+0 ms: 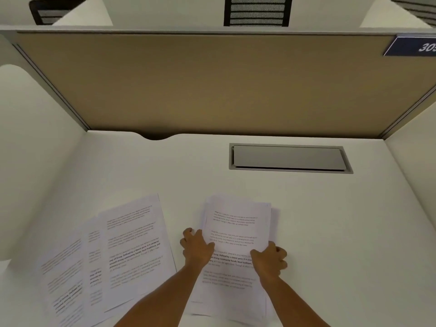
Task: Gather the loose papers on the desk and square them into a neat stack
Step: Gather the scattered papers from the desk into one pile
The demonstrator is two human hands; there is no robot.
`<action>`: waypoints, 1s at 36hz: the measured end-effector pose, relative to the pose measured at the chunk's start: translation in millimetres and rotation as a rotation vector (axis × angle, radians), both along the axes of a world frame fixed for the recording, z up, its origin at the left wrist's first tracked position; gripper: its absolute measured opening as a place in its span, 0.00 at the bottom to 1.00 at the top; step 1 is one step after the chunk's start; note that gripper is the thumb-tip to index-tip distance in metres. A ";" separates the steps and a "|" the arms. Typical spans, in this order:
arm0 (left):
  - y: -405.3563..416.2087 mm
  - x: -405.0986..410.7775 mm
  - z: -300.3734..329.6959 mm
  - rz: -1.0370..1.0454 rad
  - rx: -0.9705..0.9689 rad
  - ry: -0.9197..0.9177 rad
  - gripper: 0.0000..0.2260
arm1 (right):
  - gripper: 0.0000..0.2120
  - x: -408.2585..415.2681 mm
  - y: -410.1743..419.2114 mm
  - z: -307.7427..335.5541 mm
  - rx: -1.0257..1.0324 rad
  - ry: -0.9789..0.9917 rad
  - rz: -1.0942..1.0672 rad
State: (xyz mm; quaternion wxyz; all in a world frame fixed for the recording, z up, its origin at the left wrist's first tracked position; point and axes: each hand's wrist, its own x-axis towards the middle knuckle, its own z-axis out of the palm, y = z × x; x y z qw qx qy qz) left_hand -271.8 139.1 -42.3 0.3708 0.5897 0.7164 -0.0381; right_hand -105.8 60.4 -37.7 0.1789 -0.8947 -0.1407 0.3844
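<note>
A stack of printed white papers (236,223) lies on the white desk (165,166), in front of me at the centre. My left hand (197,247) grips the stack's left edge, thumb on top. My right hand (269,259) grips its right edge the same way. The stack's sheets are slightly offset at the top and right. To the left, several loose printed sheets (106,256) lie fanned out and overlapping on the desk, apart from both hands.
A grey cable hatch (289,158) is set flush into the desk at the back right. A tan partition panel (212,83) closes the back, with white side walls left and right. Chairs show beyond the partition.
</note>
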 end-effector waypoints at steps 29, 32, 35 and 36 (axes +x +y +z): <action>-7.4 -23.9 17.3 0.257 -0.199 -0.716 0.15 | 0.24 16.4 -16.7 -8.1 0.295 0.465 -0.193; -9.3 -25.3 27.7 0.233 -0.211 -0.752 0.16 | 0.31 16.3 -22.0 -1.7 0.314 0.424 -0.182; -11.5 -30.5 40.6 0.202 -0.215 -0.807 0.17 | 0.32 18.5 -28.0 5.1 0.359 0.415 -0.182; -11.6 -33.1 44.8 0.189 -0.218 -0.833 0.18 | 0.30 20.6 -29.6 6.0 0.386 0.444 -0.186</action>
